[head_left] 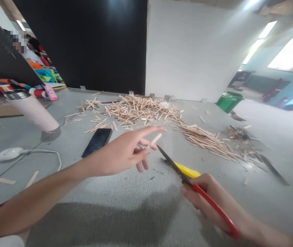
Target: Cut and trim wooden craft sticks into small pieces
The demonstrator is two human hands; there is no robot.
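Note:
My left hand (128, 151) is over the middle of the table, its index finger stretched out to the right. Between thumb and fingers it pinches a short wooden craft stick (154, 140), tilted up to the right. At the lower right, my right hand (208, 195) is closed around red-handled scissors (177, 168). Their dark blades point up and left, with the tips close to my left fingertips. A yellow ridged object (186, 170) lies just behind the blades; whether my right hand also holds it I cannot tell.
A loose heap of wooden sticks (136, 109) lies at the back, with a neater pile of sticks (208, 141) to the right. A phone (97, 141), a pink tumbler (36, 113) and a white corded mouse (9, 153) are on the left. Dark metal scraps (272, 168) lie far right.

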